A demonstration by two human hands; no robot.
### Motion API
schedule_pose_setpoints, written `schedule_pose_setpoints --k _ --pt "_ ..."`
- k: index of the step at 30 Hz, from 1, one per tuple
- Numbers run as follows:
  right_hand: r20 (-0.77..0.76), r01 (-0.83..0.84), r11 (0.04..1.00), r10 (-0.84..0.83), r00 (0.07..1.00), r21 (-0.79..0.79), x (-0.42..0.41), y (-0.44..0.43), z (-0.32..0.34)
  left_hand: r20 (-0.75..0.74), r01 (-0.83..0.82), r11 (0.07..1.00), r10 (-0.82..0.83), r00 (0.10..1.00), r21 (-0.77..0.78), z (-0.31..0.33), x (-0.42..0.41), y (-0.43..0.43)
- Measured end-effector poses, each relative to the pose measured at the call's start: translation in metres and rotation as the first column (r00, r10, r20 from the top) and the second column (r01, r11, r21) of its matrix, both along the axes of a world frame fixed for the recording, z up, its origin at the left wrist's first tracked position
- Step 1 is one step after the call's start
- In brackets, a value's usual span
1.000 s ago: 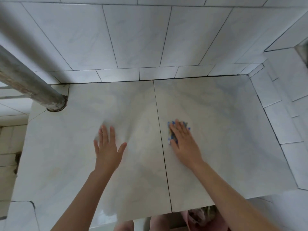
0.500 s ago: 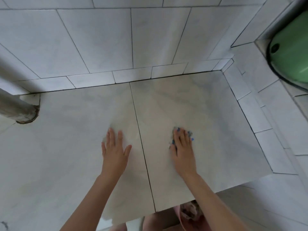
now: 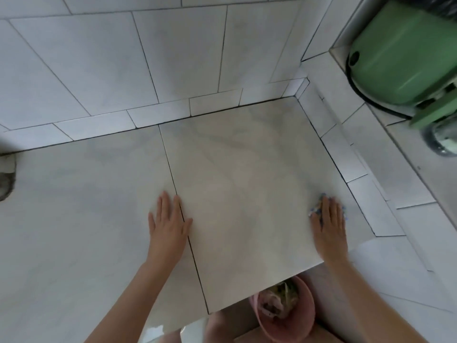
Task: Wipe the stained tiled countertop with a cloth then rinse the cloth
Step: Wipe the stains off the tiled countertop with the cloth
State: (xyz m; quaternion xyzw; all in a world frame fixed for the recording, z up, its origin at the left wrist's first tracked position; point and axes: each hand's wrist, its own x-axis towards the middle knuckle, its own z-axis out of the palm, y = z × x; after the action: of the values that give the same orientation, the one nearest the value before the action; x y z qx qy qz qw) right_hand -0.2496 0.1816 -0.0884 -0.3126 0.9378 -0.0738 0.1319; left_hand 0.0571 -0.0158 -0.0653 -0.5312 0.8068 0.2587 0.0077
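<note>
Cloth of a small, crumpled blue-and-white kind [image 3: 318, 211] lies flat on the pale marbled tiled countertop [image 3: 247, 189], almost wholly covered by the right hand [image 3: 330, 227], with only frayed edges peeping out beside the fingertips and along the little-finger side. That hand is laid palm-down over it, fingers straight and close together, pressing rather than pinching; nothing is curled round the fabric. It sits near the right edge of the counter, just beside the narrow white border tiles [image 3: 346, 154] where the surface meets the side wall. The left hand [image 3: 169, 225] rests palm-down and bare on the counter, well apart from the cloth, fingers extended and slightly spread, straddling the dark grout line [image 3: 173, 174] between the two big tiles, seemingly as a brace. By its look the rag is light, limp and probably damp, so it should slide readily under a flat palm but bunch or slip out if pressure eases; for lifting and rinsing, gathering it into the fist from the middle seems the sounder hold. The glazed tile looks smooth and likely slippery when wet. Farther out, white wall tiles [image 3: 123, 58] rise behind, a green rounded appliance [image 3: 400, 50] stands on the ledge at upper right, and a pink plastic bucket [image 3: 284, 315] holding scraps sits below the front edge.
</note>
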Motion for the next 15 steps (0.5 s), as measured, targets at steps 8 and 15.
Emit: schedule_pose_setpoints --k 8,15 --pt "0.040 -0.238 0.966 0.243 0.969 -0.104 0.146 -0.010 -0.002 0.048 0.044 0.998 -0.046 0.998 0.036 -0.001 -0.023 0.017" --pt "-0.025 -0.471 0.874 0.472 0.881 -0.120 0.176 0.025 0.007 0.079 0.075 0.996 -0.079 0.994 0.056 0.000 -0.030 0.020"
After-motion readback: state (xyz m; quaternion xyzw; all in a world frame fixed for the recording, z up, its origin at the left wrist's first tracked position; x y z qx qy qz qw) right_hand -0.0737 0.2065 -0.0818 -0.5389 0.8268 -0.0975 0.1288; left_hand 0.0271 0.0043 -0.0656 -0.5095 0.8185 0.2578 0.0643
